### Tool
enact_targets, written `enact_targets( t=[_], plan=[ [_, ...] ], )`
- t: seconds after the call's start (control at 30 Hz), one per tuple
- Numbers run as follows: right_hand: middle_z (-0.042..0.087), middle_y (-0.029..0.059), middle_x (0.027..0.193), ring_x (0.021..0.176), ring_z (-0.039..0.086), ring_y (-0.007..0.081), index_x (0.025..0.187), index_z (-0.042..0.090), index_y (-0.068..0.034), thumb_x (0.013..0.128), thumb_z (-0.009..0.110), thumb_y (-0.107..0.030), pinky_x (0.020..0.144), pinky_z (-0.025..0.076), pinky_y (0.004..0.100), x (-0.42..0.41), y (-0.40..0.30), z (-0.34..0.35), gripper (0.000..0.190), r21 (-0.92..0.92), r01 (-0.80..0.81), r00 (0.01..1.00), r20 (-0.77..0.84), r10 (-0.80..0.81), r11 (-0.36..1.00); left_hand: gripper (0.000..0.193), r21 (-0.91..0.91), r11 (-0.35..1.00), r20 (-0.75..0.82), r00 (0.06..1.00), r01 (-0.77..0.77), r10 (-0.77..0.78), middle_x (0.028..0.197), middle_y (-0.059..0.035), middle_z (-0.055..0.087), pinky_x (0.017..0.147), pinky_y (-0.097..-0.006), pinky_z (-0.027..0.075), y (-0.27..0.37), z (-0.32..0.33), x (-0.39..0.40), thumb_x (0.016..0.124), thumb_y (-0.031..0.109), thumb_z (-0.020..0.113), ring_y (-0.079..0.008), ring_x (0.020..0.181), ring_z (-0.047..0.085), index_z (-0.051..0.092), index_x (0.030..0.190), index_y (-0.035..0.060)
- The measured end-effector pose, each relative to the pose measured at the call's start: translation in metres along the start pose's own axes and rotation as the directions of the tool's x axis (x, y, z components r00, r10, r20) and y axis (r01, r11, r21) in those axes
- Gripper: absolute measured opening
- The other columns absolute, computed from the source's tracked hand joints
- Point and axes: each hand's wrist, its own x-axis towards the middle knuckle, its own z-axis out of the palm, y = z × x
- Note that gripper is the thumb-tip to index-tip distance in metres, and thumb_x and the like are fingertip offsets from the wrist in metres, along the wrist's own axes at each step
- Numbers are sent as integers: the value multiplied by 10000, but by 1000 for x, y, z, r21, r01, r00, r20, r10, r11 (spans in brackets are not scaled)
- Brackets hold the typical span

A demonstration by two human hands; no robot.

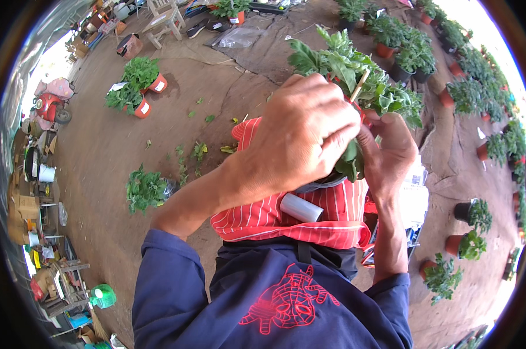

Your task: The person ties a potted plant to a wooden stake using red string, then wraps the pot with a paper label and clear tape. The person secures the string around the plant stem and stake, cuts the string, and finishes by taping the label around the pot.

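A potted leafy plant (350,61) stands before me, its dark pot (317,186) mostly hidden behind my hands. A pale wooden stake (360,86) rises among its stems. A thin red tie (362,114) runs by the stake, between my two hands. My left hand (308,126) reaches across the plant with its fingers pinched at the tie; the fingertips are partly hidden. On the other side, my right hand (389,146) pinches the tie between thumb and forefinger, close under the leaves. A roll of clear plastic film (301,207) lies on the red striped cloth (249,224) over my lap.
Two orange-potted plants (142,89) stand on the ground at left, with another plant (147,189) nearer. Rows of potted plants (481,91) line the right. Papers (413,196) lie beside my right arm. A wooden chair (164,22) and shoes (206,27) are farther off.
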Motion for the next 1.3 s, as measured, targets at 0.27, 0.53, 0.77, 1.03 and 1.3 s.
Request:
enact_targets(
  t=[0.27,0.53,0.77,1.03,1.3],
  plan=[
    [754,82,986,855,686,148,1074,732,32,908,800,78,801,564,293,1,2,-4,186,6,201,980,-7,-201,980,129,66,992,37,994,-106,104,826,-64,638,767,-414,477,6,25,2,833,100,856,-278,790,617,749,891,60],
    [754,112,915,856,727,177,1005,738,31,902,853,54,814,572,299,2,-9,-2,156,-153,187,982,6,-188,970,99,93,988,-70,991,123,-116,917,-120,713,725,-362,558,-16,-9,3,910,-35,788,-270,822,710,750,998,-9],
    [752,77,937,859,699,144,989,711,26,934,823,75,832,557,284,7,-4,7,134,-16,176,984,-2,-176,984,315,192,981,-57,998,41,-30,1041,-100,699,781,-393,592,-39,5,2,812,-62,858,-286,896,747,787,1103,35],
    [750,66,930,868,694,141,978,723,22,936,823,68,843,556,289,10,-4,7,118,-3,124,992,-6,-124,992,136,257,966,-105,994,5,23,1050,-72,672,683,-444,603,-45,20,4,878,14,803,-313,782,741,730,987,51],
    [743,53,922,856,682,124,983,728,20,943,823,58,825,550,281,10,-3,7,110,29,99,995,-7,-99,995,178,200,980,-116,993,4,20,977,-110,690,707,-413,573,-48,19,6,859,-50,808,-322,848,740,743,1001,35]
  ],
)
